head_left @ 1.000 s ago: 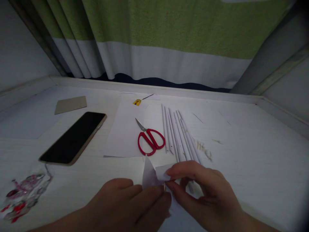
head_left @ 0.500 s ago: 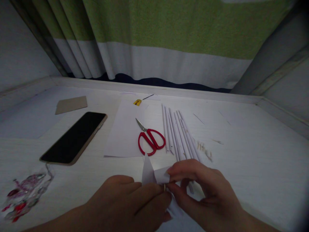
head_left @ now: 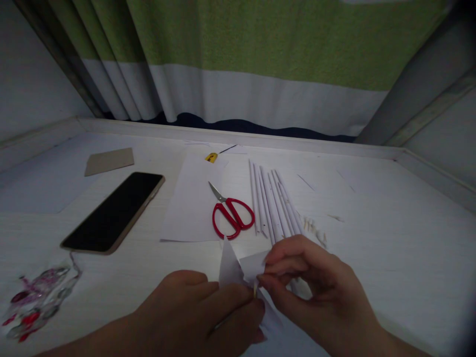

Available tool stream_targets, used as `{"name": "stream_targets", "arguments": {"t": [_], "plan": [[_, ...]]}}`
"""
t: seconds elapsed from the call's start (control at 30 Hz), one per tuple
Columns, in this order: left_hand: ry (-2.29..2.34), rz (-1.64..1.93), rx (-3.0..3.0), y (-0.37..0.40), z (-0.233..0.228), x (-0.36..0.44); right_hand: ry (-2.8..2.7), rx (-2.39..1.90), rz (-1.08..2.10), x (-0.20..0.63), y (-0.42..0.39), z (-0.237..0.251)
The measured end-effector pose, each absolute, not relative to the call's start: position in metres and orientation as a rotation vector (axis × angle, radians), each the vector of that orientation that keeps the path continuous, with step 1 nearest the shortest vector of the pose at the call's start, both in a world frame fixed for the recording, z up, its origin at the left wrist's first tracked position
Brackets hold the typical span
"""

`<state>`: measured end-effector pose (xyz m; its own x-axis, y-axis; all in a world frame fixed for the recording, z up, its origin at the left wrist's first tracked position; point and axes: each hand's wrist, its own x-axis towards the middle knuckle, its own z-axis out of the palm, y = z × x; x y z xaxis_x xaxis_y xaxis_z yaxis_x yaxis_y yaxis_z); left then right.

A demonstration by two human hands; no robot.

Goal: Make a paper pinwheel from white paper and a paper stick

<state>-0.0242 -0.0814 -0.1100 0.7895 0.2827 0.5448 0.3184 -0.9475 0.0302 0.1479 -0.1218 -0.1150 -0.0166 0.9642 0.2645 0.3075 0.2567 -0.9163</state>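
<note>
My left hand (head_left: 211,312) is closed round a folded piece of white paper (head_left: 229,267), with one pointed corner standing up above the knuckles. Between its fingers shows the tip of a thin, pale stick (head_left: 255,290). With thumb and fingertips, my right hand (head_left: 308,287) pinches a curled flap of the same paper just beside the stick. More of the paper lies below, partly covered by both hands. Just beyond them rest red-handled scissors (head_left: 240,214), blades slightly apart, and a row of rolled white paper tubes (head_left: 275,203).
A phone (head_left: 115,213) with a beaded charm (head_left: 29,312) lies at left, a cardboard piece (head_left: 109,161) behind it. A white sheet (head_left: 186,208) lies partly under the scissors. Farther back is a small yellow object (head_left: 211,157). Small pale bits (head_left: 312,227) lie right of the tubes.
My right hand has lifted slightly, and the paper flap it pinches has risen and opened a little. More of the pale stick shows. My left hand has barely moved.
</note>
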Motion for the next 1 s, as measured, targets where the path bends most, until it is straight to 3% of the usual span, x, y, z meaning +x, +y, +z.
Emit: {"name": "stream_targets", "arguments": {"t": [0.63, 0.87, 1.0], "plan": [[-0.454, -0.885, -3.108, -0.0780, -0.1123, -0.0249, -1.714, -1.211, 0.708, 0.1534, -0.1265, -0.1182], [-0.502, -0.655, -3.279, -0.0777, -0.1089, -0.0247, -1.642, -1.220, 0.758, 0.1512, -0.1254, -0.1190], [-0.473, -0.793, -3.169, -0.0800, -0.1091, -0.0251, -1.570, -1.251, 0.789, 0.1487, -0.1232, -0.1170]]}}
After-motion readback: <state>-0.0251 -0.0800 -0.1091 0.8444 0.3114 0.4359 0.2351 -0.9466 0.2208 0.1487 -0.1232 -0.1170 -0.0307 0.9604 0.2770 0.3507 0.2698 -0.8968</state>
